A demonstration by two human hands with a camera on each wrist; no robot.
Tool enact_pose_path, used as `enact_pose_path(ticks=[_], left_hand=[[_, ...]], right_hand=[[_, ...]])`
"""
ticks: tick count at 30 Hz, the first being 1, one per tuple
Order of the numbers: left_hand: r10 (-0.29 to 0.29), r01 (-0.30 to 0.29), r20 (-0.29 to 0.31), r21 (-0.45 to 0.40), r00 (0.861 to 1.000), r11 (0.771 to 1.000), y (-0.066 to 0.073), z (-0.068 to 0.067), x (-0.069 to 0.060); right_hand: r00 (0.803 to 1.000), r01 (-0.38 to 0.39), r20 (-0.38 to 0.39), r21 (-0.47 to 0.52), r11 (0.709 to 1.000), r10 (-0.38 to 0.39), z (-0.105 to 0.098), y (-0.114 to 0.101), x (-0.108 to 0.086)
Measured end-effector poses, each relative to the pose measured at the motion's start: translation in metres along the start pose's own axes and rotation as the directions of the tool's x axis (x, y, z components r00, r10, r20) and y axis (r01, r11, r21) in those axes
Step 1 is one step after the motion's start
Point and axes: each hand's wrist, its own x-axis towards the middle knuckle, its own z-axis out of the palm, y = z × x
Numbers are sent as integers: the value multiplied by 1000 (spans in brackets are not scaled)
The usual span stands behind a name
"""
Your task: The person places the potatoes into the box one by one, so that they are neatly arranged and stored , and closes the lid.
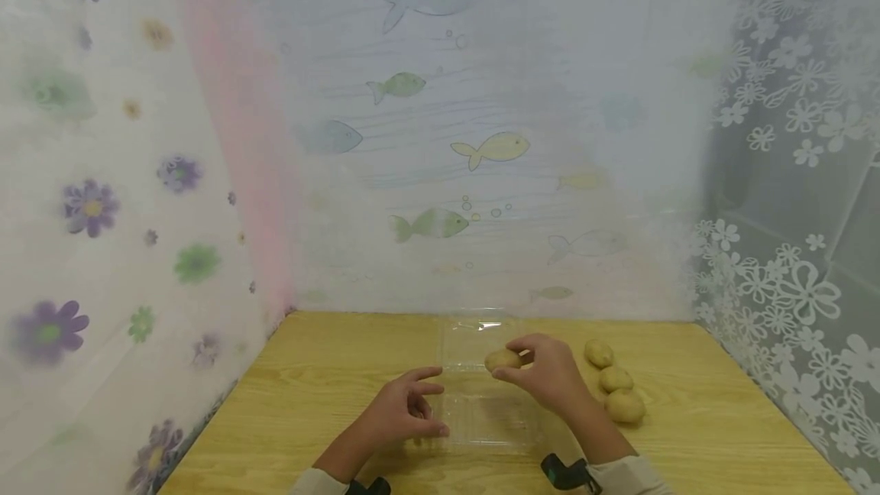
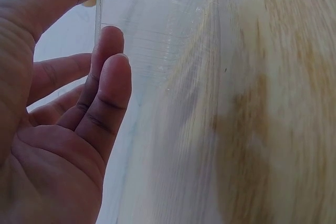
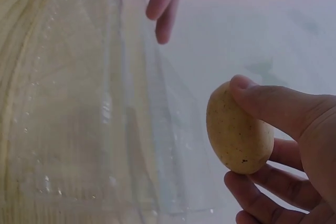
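Observation:
A clear plastic clamshell box (image 1: pixel 481 415) lies on the table with its lid folded back towards the wall. My right hand (image 1: pixel 550 373) pinches a potato (image 3: pixel 239 129) between thumb and fingers, above the box in the head view. At the box's left side, my left hand (image 1: pixel 406 407) has its thumb and fingers spread apart. In the left wrist view its fingertips (image 2: pixel 113 77) are close to the clear wall; whether they touch it I cannot tell. Several loose potatoes, or three at least, lie right of my right hand, the nearest potato (image 1: pixel 625 407) being largest.
The wood-grain table (image 1: pixel 722 403) reaches back to a sheet (image 1: pixel 426 174) printed with fish. A flowered sheet (image 1: pixel 124 250) hangs on the left, and a see-through flowered curtain (image 1: pixel 791 289) on the right. A black wrist device (image 1: pixel 567 472) sits by my right sleeve.

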Motion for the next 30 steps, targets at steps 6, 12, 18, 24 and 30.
enact_pose_path(ticks=[6, 12, 18, 24, 30], left_hand=[[8, -8, -6, 19, 1000, 1000, 1, 1, -1], [8, -8, 2, 3, 1000, 1000, 2, 1, -2], [7, -7, -4, 16, 1000, 1000, -3, -1, -1], [17, -17, 3, 30, 1000, 999, -8, -1, -1], [21, -21, -2, 45, 1000, 999, -5, -1, 1]], right_hand=[[1000, -5, 8, 2, 1000, 5, 12, -1, -3], [999, 2, 44, -14, 1000, -1, 23, -2, -6], [997, 21, 77, -51, 998, -17, 32, -5, -10], [996, 77, 57, -165, 983, -69, 35, -4, -13], [994, 110, 32, -231, 967, -105, 32, -6, -14]])
